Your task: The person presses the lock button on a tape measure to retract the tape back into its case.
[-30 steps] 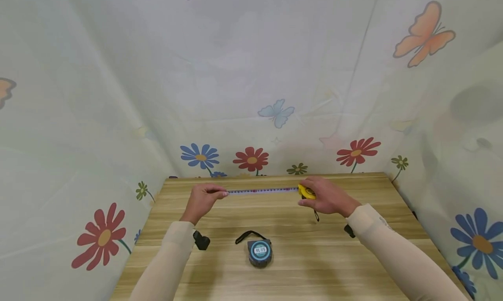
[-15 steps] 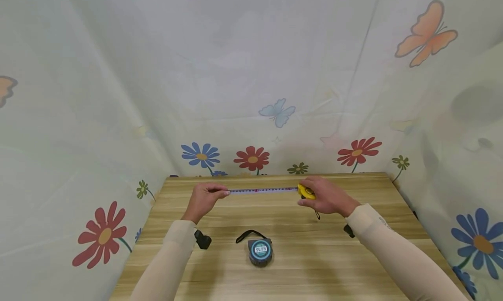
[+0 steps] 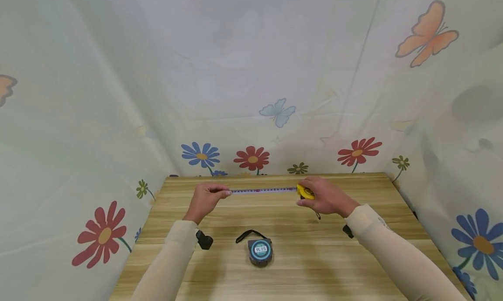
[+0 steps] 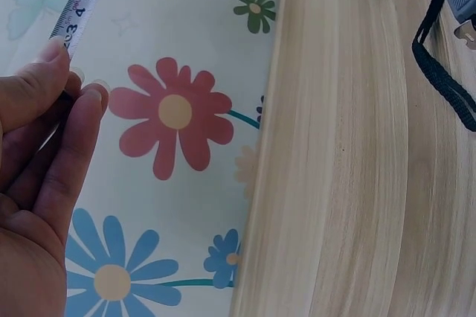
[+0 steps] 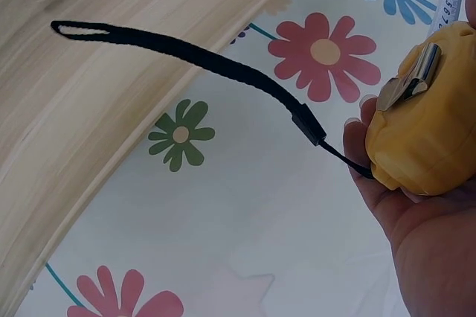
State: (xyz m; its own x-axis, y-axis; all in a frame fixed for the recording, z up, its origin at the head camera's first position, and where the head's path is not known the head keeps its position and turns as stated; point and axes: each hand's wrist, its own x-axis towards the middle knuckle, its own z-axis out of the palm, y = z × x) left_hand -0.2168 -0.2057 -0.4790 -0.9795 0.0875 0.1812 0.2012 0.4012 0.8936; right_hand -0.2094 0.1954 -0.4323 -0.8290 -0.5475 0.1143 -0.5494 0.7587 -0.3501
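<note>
My right hand (image 3: 326, 196) grips a yellow tape measure (image 3: 305, 192), its case seen closely in the right wrist view with a metal clip (image 5: 416, 75) and a black wrist strap (image 5: 193, 53) hanging off. From the case a white blade (image 3: 271, 190) with printed numbers runs straight across to my left hand (image 3: 205, 200). Thumb and fingers of that hand pinch the blade's free end, which they cover. In the left wrist view the blade (image 4: 83, 1) rises from the thumb tip. Both hands are over the far part of the table.
A second tape measure (image 3: 260, 252), dark with a blue ring, lies on the wooden table (image 3: 294, 235) nearer the body, its black strap (image 3: 247, 234) looped behind it. Cloth walls (image 3: 235, 74) printed with flowers and butterflies stand behind and at both sides.
My left hand has shifted slightly to the right, toward the yellow case, and the blade between the hands looks a little shorter. The right hand has barely moved; the dark tape measure stays put.
</note>
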